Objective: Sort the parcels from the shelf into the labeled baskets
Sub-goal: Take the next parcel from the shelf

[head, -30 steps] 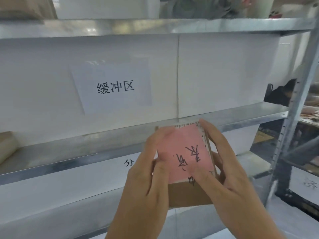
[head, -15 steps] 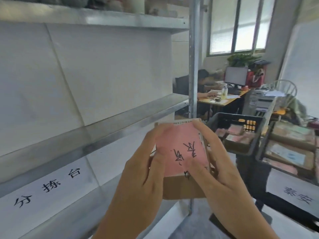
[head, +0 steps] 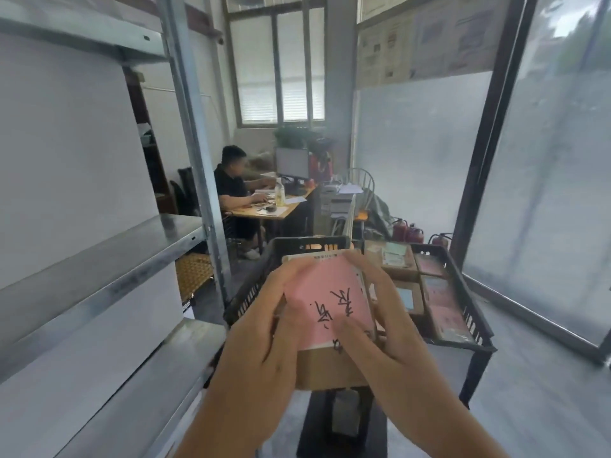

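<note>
Both hands hold one parcel [head: 325, 328] in a two-sided grip: left hand [head: 264, 328] curled round its left edge, thumb on the pink label [head: 327, 302]; right hand [head: 386, 328] wrapped round the right edge, thumb pressed on the label's lower part. Parcel is a brown carton, held in the air, label face up and tilted toward the camera.

Hidden or unclear: black handwriting on the label partly covered by the right thumb; carton's underside and far side not visible. Left basket [head: 291, 249] mostly blocked by parcel and hands; only its far rim and left wall show, contents cannot be told. Basket labels not visible.

Right basket [head: 476, 312] is just beyond the right hand, holding several flat parcels [head: 439, 292] with pink and blue labels. Metal shelf [head: 109, 256] runs along the left edge, its post [head: 198, 153] near the left basket. Open grey floor [head: 535, 375] right of the baskets, up to the frosted panel [head: 542, 180]. A seated person [head: 231, 190] at a desk [head: 274, 209] behind.
</note>
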Demonstrator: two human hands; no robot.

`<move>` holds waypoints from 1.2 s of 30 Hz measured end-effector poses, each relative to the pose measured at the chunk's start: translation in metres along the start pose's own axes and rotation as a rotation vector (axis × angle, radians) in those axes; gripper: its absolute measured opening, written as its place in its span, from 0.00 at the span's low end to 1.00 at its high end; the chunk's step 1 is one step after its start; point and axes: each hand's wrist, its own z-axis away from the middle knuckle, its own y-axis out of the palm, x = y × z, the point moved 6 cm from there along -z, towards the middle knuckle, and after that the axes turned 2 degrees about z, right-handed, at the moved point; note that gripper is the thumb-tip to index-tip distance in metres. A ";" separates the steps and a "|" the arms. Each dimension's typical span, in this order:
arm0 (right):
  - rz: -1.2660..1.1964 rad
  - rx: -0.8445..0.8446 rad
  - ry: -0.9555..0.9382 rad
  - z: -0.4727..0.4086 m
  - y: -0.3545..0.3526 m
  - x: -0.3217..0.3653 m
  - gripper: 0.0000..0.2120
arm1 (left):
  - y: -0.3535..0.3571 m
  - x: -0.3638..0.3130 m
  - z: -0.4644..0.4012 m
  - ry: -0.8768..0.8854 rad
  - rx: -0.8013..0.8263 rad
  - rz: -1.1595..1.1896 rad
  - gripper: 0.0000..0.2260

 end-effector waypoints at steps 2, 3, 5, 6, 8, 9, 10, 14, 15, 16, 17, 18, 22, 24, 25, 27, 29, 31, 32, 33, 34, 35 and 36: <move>0.035 -0.056 0.015 -0.012 -0.011 -0.010 0.28 | 0.015 0.010 -0.021 0.028 0.066 0.039 0.25; 0.047 -0.087 0.022 -0.017 -0.017 -0.015 0.28 | 0.021 0.007 -0.027 0.048 0.075 0.016 0.27; 0.068 -0.133 0.037 -0.025 -0.029 -0.024 0.27 | 0.038 0.012 -0.041 0.026 0.155 0.093 0.25; 0.081 -0.150 0.046 -0.028 -0.035 -0.029 0.27 | 0.047 0.008 -0.043 0.009 0.221 0.131 0.21; 0.103 -0.188 0.057 -0.033 -0.048 -0.040 0.27 | 0.062 0.005 -0.045 -0.048 0.342 0.193 0.16; 0.112 -0.209 0.062 -0.036 -0.055 -0.045 0.27 | 0.067 0.003 -0.049 -0.052 0.364 0.194 0.16; 0.128 -0.229 0.070 -0.040 -0.062 -0.052 0.27 | 0.076 0.005 -0.054 -0.060 0.372 0.202 0.16; 0.169 -0.283 0.099 -0.054 -0.097 -0.079 0.27 | 0.125 0.024 -0.076 -0.099 0.456 0.212 0.17; 0.160 -0.287 0.107 -0.059 -0.106 -0.087 0.26 | 0.137 0.029 -0.082 -0.118 0.467 0.195 0.17; 0.148 -0.289 0.119 -0.065 -0.115 -0.096 0.26 | 0.149 0.035 -0.088 -0.127 0.473 0.188 0.18; 0.138 -0.291 0.132 -0.072 -0.124 -0.105 0.25 | 0.160 0.039 -0.095 -0.148 0.493 0.183 0.18; 0.133 -0.290 0.142 -0.079 -0.133 -0.116 0.25 | 0.172 0.044 -0.101 -0.167 0.503 0.189 0.18; 0.172 -0.248 0.191 -0.112 -0.174 -0.158 0.28 | 0.226 0.071 -0.131 -0.211 0.534 0.137 0.18; 0.259 -0.195 0.225 -0.129 -0.194 -0.176 0.30 | 0.256 0.082 -0.145 -0.253 0.557 0.132 0.17; 0.332 -0.166 0.241 -0.137 -0.203 -0.184 0.31 | 0.271 0.086 -0.152 -0.280 0.563 0.135 0.17; 0.477 -0.129 0.263 -0.153 -0.220 -0.197 0.34 | 0.299 0.093 -0.165 -0.344 0.551 0.147 0.16; 0.579 -0.121 0.268 -0.167 -0.237 -0.211 0.38 | 0.328 0.098 -0.177 -0.394 0.532 0.135 0.16; 0.676 -0.138 0.285 -0.176 -0.248 -0.221 0.40 | 0.349 0.105 -0.183 -0.423 0.528 0.126 0.16; 0.706 -0.158 0.293 -0.180 -0.255 -0.229 0.40 | 0.362 0.111 -0.186 -0.429 0.534 0.125 0.16; 0.732 -0.189 0.292 -0.184 -0.260 -0.238 0.39 | 0.373 0.116 -0.188 -0.431 0.541 0.116 0.17; 0.757 -0.227 0.289 -0.187 -0.265 -0.246 0.37 | 0.382 0.122 -0.191 -0.437 0.550 0.108 0.18; 0.780 -0.264 0.292 -0.191 -0.270 -0.257 0.36 | 0.391 0.128 -0.195 -0.450 0.562 0.106 0.19; 0.792 -0.297 0.300 -0.195 -0.277 -0.268 0.34 | 0.398 0.135 -0.198 -0.468 0.575 0.115 0.21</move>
